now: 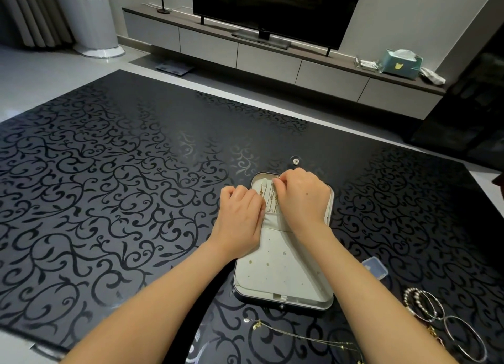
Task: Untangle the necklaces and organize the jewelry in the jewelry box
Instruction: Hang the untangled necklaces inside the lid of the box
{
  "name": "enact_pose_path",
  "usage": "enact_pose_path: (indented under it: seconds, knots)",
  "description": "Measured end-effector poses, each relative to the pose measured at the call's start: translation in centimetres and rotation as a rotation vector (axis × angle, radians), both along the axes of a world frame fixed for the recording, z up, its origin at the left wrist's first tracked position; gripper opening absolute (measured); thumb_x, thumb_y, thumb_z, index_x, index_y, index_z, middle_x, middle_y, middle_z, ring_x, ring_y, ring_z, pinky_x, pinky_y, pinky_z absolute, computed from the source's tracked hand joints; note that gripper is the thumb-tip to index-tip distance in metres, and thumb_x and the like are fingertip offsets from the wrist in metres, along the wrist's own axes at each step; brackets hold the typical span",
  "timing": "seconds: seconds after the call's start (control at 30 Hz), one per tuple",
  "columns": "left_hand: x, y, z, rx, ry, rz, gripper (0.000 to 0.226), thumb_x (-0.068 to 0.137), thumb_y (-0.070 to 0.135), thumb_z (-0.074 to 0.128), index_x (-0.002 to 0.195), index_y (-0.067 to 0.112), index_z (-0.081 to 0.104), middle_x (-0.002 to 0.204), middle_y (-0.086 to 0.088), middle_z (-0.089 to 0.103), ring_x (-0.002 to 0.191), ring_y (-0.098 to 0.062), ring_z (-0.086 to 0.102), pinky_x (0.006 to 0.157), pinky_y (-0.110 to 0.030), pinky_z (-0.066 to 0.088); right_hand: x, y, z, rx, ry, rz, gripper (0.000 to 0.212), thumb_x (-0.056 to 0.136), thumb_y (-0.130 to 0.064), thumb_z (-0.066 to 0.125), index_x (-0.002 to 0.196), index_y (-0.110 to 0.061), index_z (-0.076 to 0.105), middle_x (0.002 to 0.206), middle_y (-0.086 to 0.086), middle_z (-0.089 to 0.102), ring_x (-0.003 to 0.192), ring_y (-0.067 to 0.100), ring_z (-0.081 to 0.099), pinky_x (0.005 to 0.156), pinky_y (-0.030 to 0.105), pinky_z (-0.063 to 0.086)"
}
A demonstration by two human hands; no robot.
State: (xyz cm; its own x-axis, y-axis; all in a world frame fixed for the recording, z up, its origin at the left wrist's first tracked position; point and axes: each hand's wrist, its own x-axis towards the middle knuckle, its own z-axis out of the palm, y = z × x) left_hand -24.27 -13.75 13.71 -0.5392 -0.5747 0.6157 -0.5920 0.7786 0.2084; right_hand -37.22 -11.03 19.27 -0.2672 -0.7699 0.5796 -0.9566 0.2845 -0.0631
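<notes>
An open jewelry box (pixel 283 276) with a pale lining lies on the black patterned table. Thin gold necklaces (pixel 272 201) hang side by side in its far half, above a small pocket. My right hand (pixel 302 197) pinches the top end of one chain near the box's far rim. Curled at the box's left edge beside the chains is my left hand (pixel 240 213); what its fingertips hold is hidden. Small studs (pixel 268 264) dot the near panel. Another gold chain (pixel 300 336) lies loose on the table in front of the box.
Bangles and bead bracelets (pixel 436 312) lie at the near right. A small clear plastic case (pixel 376 269) sits right of the box. A round clear piece (pixel 295 161) rests just beyond the box. A TV console stands past the table.
</notes>
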Motion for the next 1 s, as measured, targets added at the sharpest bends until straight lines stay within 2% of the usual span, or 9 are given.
enact_pose_path:
  seconds: [0.13,0.23,0.33,0.4,0.5,0.57,0.73,0.83,1.0]
  knots:
    - [0.0,0.0,0.1,0.006,-0.010,-0.002,0.018,0.086,0.018,0.039,0.077,0.013,0.053,0.074,0.002,0.053,0.071,-0.021,0.043,0.077,-0.035,0.029,0.2,-0.1,0.4,-0.037,-0.020,-0.095,0.033,0.063,-0.030,0.081,0.054,-0.014,0.054,0.054,0.002,0.053,0.048,0.024,0.049,0.048,0.024,0.025]
    - [0.1,0.1,0.1,-0.001,-0.010,-0.007,0.018,0.085,0.018,0.038,0.077,0.013,0.053,0.075,0.001,0.053,0.071,-0.022,0.044,0.077,-0.036,0.029,-0.2,-0.3,1.2,-0.035,-0.143,-0.114,0.031,0.068,-0.038,0.078,0.079,-0.016,0.060,0.081,0.003,0.058,0.076,0.026,0.052,0.065,0.032,0.029]
    - [0.1,0.0,0.1,-0.004,-0.005,-0.010,0.017,0.085,0.018,0.039,0.077,0.013,0.054,0.074,0.001,0.052,0.071,-0.022,0.044,0.077,-0.036,0.029,-1.1,-0.5,2.3,0.084,-0.305,-0.103,0.040,0.070,-0.049,0.073,0.103,-0.030,0.062,0.104,-0.004,0.057,0.102,0.021,0.048,0.082,0.034,0.024]
    - [0.0,0.0,0.1,-0.001,0.000,-0.011,0.017,0.085,0.017,0.040,0.077,0.013,0.054,0.074,0.001,0.052,0.071,-0.022,0.044,0.077,-0.035,0.029,-2.1,-0.7,2.8,0.169,-0.432,-0.070,0.039,0.070,-0.054,0.072,0.103,-0.036,0.063,0.108,-0.008,0.060,0.107,0.019,0.050,0.086,0.035,0.025]
    - [0.0,0.0,0.1,-0.002,0.007,-0.010,0.014,0.084,0.017,0.042,0.078,0.013,0.054,0.075,0.002,0.053,0.071,-0.021,0.045,0.077,-0.035,0.029,-3.3,-0.8,3.0,0.265,-0.550,0.014,0.041,0.069,-0.059,0.071,0.102,-0.037,0.063,0.100,-0.012,0.062,0.107,0.016,0.053,0.088,0.036,0.025]
    - [0.0,0.1,0.1,0.007,0.018,-0.005,0.013,0.082,0.018,0.045,0.084,0.014,0.057,0.076,0.003,0.054,0.072,-0.021,0.045,0.077,-0.035,0.028,-3.8,-0.7,2.7,0.314,-0.527,0.061,0.044,0.068,-0.061,0.070,0.104,-0.038,0.062,0.093,-0.016,0.056,0.103,0.015,0.054,0.088,0.035,0.024]
    - [0.0,0.1,0.2,-0.003,-0.078,0.041,0.044,0.086,0.026,0.046,0.126,0.011,0.055,0.080,0.004,0.051,0.077,-0.019,0.043,0.076,-0.036,0.028,-3.9,-0.4,2.1,0.294,-0.341,0.105,0.053,0.068,-0.066,0.066,0.111,-0.036,0.059,0.099,-0.014,0.062,0.102,0.014,0.055,0.085,0.032,0.024]
    - [-0.1,0.0,0.0,-0.016,-0.106,0.037,0.045,0.089,0.030,0.043,0.129,0.013,0.056,0.078,0.003,0.050,0.076,-0.019,0.042,0.075,-0.036,0.026,-3.8,-0.4,1.8,0.323,-0.229,0.098,0.062,0.066,-0.070,0.064,0.116,-0.034,0.057,0.108,-0.010,0.064,0.104,0.017,0.052,0.085,0.035,0.026]
    - [-0.2,-0.1,-0.2,-0.027,-0.079,0.012,0.041,0.089,0.033,0.045,0.123,0.018,0.062,0.075,0.002,0.048,0.073,-0.020,0.042,0.074,-0.037,0.027,-4.1,-0.5,1.4,0.356,-0.196,0.097,0.064,0.067,-0.071,0.063,0.119,-0.035,0.054,0.111,-0.010,0.062,0.105,0.018,0.050,0.083,0.035,0.026]
